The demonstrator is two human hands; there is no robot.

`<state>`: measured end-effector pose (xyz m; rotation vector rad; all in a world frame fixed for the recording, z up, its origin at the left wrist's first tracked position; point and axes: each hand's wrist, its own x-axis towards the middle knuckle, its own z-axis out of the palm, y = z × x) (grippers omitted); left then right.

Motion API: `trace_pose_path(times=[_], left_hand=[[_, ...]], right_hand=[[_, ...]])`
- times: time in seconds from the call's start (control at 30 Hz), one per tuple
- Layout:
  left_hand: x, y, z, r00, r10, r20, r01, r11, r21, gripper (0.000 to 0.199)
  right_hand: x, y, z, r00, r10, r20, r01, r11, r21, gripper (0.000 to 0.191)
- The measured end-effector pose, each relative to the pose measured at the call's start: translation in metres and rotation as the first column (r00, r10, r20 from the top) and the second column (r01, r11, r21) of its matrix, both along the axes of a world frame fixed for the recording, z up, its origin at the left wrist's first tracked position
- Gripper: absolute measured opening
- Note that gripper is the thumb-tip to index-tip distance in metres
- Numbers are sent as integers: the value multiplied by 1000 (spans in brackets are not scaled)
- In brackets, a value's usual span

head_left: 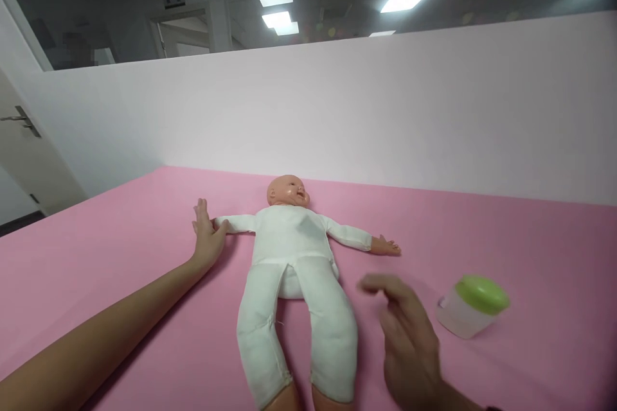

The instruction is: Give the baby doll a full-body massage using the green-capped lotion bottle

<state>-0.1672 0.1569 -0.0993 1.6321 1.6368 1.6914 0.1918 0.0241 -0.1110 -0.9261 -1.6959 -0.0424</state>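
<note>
A baby doll (289, 237) with a white cloth body and bare plastic head lies on its back, arms spread and legs toward me. My left hand (209, 237) is at the end of the doll's arm on the left, fingers stretched out and thumb by the cuff; it hides the doll's hand there. My right hand (407, 334), slightly blurred, hovers to the right of the doll's legs with fingers loosely bent and apart, holding nothing visible. Right of it is a tilted translucent container (463, 318) with a green lid (482, 294); I cannot tell if it rests flat.
A pink padded surface (120, 231) lies under the doll. Behind it runs a low white wall (361, 115) with dark glass above, reflecting ceiling lights. A door with a metal handle (22, 117) stands at the far left.
</note>
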Motion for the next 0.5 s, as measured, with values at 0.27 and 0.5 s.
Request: trace_pose_path(times=[0.27,0.5], left_hand=[[20,-34,19,531,-704,-471,684,684,-252,61],[33,-50,40,536,-800,-269,673,598,-436,46]], right_hand=[[6,71,12,754,-322,573,644,538,-544,73],[-11,52,33,660,-420,623,734,539,-414,51]])
